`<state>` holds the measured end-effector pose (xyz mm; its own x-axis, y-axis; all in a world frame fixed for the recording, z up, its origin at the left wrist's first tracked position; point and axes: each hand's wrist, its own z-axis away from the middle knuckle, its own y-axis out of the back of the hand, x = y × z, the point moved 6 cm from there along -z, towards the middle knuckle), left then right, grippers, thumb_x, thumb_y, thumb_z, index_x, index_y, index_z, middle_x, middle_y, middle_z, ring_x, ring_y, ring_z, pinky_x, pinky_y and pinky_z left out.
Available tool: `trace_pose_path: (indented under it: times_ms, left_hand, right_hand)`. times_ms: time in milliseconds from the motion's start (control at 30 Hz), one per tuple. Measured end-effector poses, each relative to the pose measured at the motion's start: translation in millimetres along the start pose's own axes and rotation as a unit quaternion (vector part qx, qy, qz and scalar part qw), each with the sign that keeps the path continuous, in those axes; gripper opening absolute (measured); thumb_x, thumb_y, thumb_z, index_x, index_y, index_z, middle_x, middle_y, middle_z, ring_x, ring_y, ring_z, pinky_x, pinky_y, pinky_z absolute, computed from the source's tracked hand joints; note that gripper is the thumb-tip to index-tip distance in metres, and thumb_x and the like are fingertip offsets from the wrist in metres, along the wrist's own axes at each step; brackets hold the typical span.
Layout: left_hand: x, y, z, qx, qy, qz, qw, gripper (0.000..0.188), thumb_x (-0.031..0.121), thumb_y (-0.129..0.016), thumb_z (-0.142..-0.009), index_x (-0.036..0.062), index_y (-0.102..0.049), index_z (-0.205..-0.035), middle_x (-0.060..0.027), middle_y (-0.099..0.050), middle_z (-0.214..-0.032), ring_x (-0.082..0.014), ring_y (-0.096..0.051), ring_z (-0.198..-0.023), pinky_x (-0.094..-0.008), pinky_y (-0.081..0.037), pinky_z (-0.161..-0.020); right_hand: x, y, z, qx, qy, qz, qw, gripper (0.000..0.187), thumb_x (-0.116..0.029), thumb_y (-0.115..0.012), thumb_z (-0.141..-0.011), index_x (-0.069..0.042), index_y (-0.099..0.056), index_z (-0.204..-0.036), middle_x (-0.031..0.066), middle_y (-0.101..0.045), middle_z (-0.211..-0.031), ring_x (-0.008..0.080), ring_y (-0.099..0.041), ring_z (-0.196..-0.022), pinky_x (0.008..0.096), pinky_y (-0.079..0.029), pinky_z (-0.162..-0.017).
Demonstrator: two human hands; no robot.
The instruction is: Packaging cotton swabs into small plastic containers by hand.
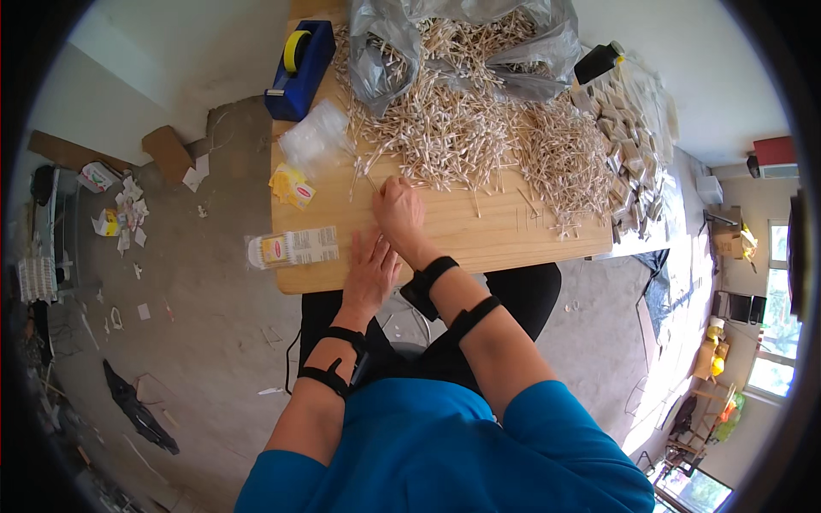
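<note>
My right hand (398, 212) rests on the wooden table (487, 235), fingers curled at the near edge of a big heap of cotton swabs (453, 137); whether it pinches any swabs I cannot tell. My left hand (369, 272) lies flat and open by the table's front edge, just below the right hand and beside a filled clear pack of swabs (293, 248). Both wrists wear black straps.
A grey plastic bag (462, 43) of swabs lies at the back, a blue tape dispenser (299, 68) at the back left, empty clear bags (315, 137) and a yellow packet (292, 186) on the left, small packed boxes (629, 145) on the right. Paper scraps litter the floor.
</note>
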<state>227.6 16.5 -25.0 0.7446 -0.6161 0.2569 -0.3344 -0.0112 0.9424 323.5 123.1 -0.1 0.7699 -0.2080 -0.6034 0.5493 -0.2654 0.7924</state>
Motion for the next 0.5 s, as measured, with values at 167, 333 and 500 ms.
trace_pose_path:
  times_ms: [167,333,500]
  left_hand:
    - [0.1,13.6,-0.4,-0.025,0.014,-0.023,0.999,0.061,0.027,-0.064,-0.09,0.005,-0.044,-0.144,-0.0084,-0.042,-0.15,-0.0253,-0.034,-0.142,-0.0566,-0.02,-0.12]
    - [0.0,24.2,-4.8,0.001,0.007,-0.016,1.0,0.064,0.024,-0.065,-0.087,0.0046,-0.043,-0.144,-0.0065,-0.041,-0.151,-0.0238,-0.036,-0.141,-0.0538,-0.021,-0.121]
    - [0.1,24.6,-5.7,0.002,0.011,-0.005,1.0,0.063,0.02,-0.066,-0.086,0.0046,-0.044,-0.143,-0.0058,-0.041,-0.151,-0.0233,-0.035,-0.141,-0.0521,-0.022,-0.121]
  right_hand:
    - [41.0,36.8,29.8,-0.089,0.067,-0.09,0.99,0.017,-0.018,-0.071,-0.083,-0.001,-0.068,-0.084,0.0158,-0.065,-0.081,0.0314,-0.066,-0.073,0.0403,-0.052,-0.065]
    - [65.0,61.0,24.0,-0.066,0.052,-0.154,0.984,0.011,-0.01,-0.071,-0.082,0.0,-0.068,-0.087,0.0153,-0.064,-0.08,0.0294,-0.065,-0.07,0.0385,-0.051,-0.063]
    - [61.2,72.7,24.5,-0.017,0.028,-0.157,0.987,0.011,-0.012,-0.07,-0.082,-0.003,-0.069,-0.087,0.0144,-0.064,-0.085,0.0327,-0.066,-0.075,0.0412,-0.052,-0.066]
